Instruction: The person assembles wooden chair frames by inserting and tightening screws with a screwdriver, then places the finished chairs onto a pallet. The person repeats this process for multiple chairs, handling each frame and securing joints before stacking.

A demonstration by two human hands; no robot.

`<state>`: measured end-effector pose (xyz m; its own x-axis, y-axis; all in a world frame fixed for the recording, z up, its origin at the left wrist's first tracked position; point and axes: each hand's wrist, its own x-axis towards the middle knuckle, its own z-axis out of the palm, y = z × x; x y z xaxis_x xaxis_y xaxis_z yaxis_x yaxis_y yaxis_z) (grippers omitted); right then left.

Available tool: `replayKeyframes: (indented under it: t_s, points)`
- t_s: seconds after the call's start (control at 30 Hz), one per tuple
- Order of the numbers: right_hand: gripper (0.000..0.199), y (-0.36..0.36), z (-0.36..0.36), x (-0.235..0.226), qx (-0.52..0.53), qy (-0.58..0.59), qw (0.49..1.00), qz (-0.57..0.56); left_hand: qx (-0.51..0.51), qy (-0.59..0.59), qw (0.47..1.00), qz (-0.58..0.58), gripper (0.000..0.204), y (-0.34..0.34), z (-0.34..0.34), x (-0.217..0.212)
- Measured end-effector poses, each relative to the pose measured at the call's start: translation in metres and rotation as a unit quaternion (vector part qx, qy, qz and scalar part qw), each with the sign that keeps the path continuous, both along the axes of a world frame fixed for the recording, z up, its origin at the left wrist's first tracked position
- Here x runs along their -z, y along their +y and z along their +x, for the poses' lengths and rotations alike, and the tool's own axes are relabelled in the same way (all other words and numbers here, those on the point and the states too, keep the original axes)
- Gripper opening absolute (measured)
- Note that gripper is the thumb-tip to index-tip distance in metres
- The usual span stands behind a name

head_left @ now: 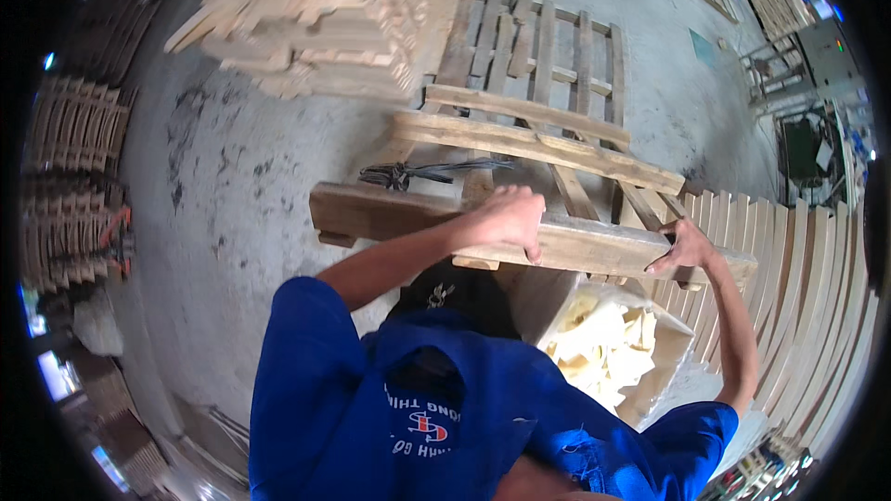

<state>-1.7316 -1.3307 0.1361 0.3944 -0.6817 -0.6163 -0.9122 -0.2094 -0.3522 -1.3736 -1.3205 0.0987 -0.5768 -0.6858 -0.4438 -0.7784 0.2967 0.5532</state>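
A wooden pallet (367, 208) stands in front of me, its thick near beam raised toward my body. My left hand (506, 221) is wrapped over that beam near its middle, thumb on the near side. My right hand (684, 247) grips the same beam close to its right end, fingers partly hidden. Behind the beam run further boards (543, 147) of the framework. Dark straps or cords (399, 173) lie bunched behind the beam's left part. Beyond is a slatted pallet (583, 46) on the floor; where the two meet is hard to make out.
A tall stack of pale boards (316, 28) stands at the far left. Right beside me are long rows of wooden slats (789, 288). An open box (673, 339) of pale yellowish pieces sits below the beam. Slatted stacks (79, 125) line the left side; a grey cabinet (824, 60) stands far right.
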Motion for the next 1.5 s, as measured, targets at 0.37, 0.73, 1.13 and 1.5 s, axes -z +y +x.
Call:
replayKeyframes:
  t_s: [0.37,0.73,1.13,1.5]
  points:
    - [0.070,0.144,0.210,-0.048,-0.210,-0.010,0.977,0.022,-0.129,0.053,0.987,0.075,0.080,0.283,0.192,-0.040]
    - [0.059,0.323,0.533,-0.109,-0.557,-0.009,0.824,0.099,-0.469,0.156,0.860,0.129,0.069,0.694,0.348,-0.146]
    - [0.080,0.686,0.740,-0.029,-0.886,0.053,0.460,-0.014,-0.865,0.038,0.491,0.098,0.066,0.985,0.184,-0.027]
    - [0.080,0.920,0.787,-0.024,-0.984,0.008,0.172,0.038,-0.983,0.031,0.112,0.139,0.076,1.039,0.095,-0.067]
